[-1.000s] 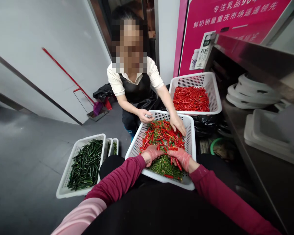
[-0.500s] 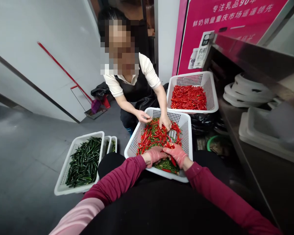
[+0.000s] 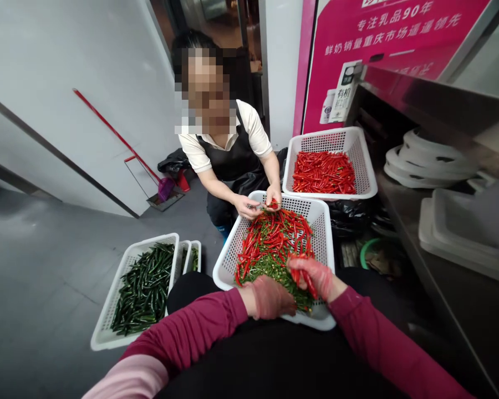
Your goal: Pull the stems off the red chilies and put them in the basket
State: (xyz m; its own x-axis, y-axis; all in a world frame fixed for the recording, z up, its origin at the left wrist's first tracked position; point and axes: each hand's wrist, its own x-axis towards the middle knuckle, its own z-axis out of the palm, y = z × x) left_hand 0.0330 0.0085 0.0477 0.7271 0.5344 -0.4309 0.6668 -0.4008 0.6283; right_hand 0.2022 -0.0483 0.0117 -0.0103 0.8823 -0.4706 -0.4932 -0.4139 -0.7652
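Note:
The white perforated basket [image 3: 328,244] in front of me holds red chilies [image 3: 260,241] and many green stems [image 3: 270,269]. My right hand [image 3: 316,274], in a thin translucent glove, is closed around a bunch of red chilies [image 3: 306,277] at the basket's right side. My left hand [image 3: 270,298], gloved too, is over the stems by the near rim, its back turned up. Its fingertips are blurred and partly hidden, so I cannot see whether anything is in them. The two hands are apart.
Across the basket a co-worker [image 3: 228,160] handles chilies with both hands. Behind stands another basket [image 3: 368,166] of red chilies. A basket [image 3: 108,299] of dark green chilies is on the floor at left. A metal shelf [image 3: 432,260] with white trays borders the right.
My hands have separated: the left moved down toward the near rim, the right shifted right with red chilies. The co-worker's hands drew together at the far rim. The view tilted slightly up.

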